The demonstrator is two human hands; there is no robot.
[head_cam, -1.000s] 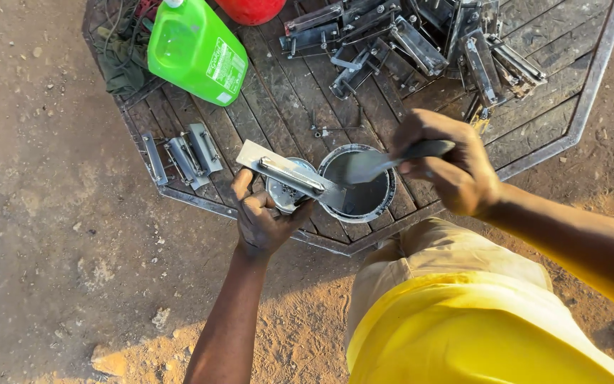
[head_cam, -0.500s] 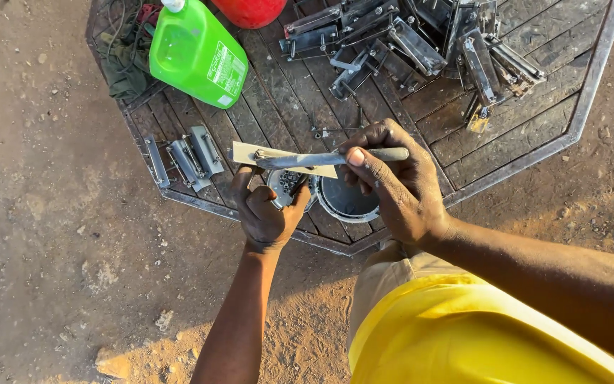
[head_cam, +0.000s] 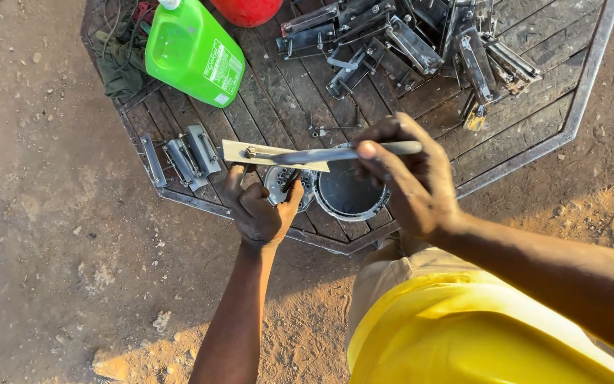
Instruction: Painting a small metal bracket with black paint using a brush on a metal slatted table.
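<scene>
Left hand (head_cam: 259, 212) grips flat metal piece (head_cam: 273, 154); right hand (head_cam: 408, 178) holds brush (head_cam: 335, 153), now lifted from paint can (head_cam: 349, 193) onto piece: coating underway.

Warm low sunlight, sharp focus, slight glare on the green plastic jug (head_cam: 192, 51), long shadows on dirt left of it, no blur.

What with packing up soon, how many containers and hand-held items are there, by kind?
Green jug: 1
Red container: 1
Round tins: 2
Metal plate in left hand: 1
Grey-coated tool in right hand: 1
Total: 6
</scene>
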